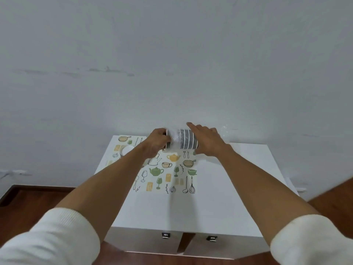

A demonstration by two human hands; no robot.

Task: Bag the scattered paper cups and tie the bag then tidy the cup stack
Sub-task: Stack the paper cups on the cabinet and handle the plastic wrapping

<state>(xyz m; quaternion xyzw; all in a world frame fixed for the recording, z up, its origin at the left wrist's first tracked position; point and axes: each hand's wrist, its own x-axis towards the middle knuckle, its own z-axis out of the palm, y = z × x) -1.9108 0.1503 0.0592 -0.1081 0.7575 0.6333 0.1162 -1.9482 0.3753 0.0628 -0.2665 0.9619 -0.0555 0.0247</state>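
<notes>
No legible text, labels or numbers anywhere.

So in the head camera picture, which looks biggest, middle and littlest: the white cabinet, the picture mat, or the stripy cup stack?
Largest to smallest:
1. White cabinet
2. Picture mat, which lies on top of it
3. Stripy cup stack, held sideways farthest from the camera, so it may look a bit smaller than it is.

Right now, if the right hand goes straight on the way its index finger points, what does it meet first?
Probably the plain white wall; the right hand rests on the dark white-striped paper cup stack. Depth is unclear.
</notes>
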